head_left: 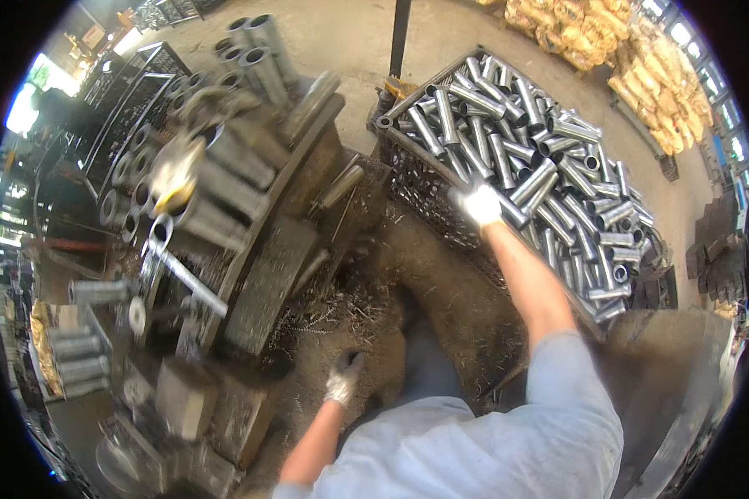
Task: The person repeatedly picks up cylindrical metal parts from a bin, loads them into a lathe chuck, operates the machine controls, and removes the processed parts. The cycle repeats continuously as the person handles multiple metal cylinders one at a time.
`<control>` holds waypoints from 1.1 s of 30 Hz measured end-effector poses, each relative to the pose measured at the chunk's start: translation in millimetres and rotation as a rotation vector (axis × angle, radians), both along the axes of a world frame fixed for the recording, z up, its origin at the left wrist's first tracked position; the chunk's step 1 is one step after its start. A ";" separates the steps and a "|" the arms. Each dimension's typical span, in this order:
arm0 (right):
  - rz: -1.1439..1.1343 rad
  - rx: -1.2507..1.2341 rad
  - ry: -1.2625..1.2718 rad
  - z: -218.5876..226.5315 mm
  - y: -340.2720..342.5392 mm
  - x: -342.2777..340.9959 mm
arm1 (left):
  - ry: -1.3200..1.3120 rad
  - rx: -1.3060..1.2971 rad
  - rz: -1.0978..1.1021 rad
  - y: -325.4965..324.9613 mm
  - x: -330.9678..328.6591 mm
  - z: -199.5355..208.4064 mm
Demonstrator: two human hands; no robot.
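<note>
My right hand (478,204), in a white glove with darker fingers, is at the near left rim of a metal bin (420,185) heaped with shiny metal tubes (537,185). Its fingers look spread, with no tube plainly held in them, though motion blurs the hand. Low beside my leg hangs my left hand (344,376), also gloved. Its fingers are dark and smeared, so whether they are curled shut or hold anything cannot be told. Left of it stands a machine bench (270,274) carrying several thicker metal tubes (225,179), some upright and some lying.
Metal shavings (329,308) litter the dirty floor between bench and bin. A slim bright rod (187,279) slants out from the bench's left side. More tubes (79,358) are stacked at the far left. Yellowish wrapped bundles (662,91) stand at the back right, near a dark post (399,37).
</note>
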State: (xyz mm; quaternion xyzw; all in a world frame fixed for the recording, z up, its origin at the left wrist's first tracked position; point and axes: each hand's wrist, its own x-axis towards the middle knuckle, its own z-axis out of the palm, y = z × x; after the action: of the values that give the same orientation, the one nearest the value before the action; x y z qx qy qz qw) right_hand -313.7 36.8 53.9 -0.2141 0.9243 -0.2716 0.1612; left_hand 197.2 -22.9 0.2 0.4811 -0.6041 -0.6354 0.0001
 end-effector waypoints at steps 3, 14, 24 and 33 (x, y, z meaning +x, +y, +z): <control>-0.203 0.087 0.104 -66.6 -83.7 -127.5 | -0.115 -0.007 -0.237 -12.5 -121.3 1.5; 0.142 -0.166 -0.503 -27.1 -134.5 -180.2 | 0.405 0.114 0.072 -125.1 -407.3 -20.7; 0.507 0.464 0.260 -158.7 -231.6 -230.0 | -0.486 -0.094 -0.315 -107.8 -244.2 120.3; 0.505 -0.235 0.028 28.3 -102.6 -66.2 | -1.167 0.129 0.388 89.9 173.8 214.7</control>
State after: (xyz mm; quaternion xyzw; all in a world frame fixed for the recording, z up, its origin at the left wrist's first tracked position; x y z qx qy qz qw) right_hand -379.9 -65.8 82.2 -0.4588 0.8058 -0.3254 0.1850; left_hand 371.0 67.0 215.0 0.8495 -0.3663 -0.2910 -0.2438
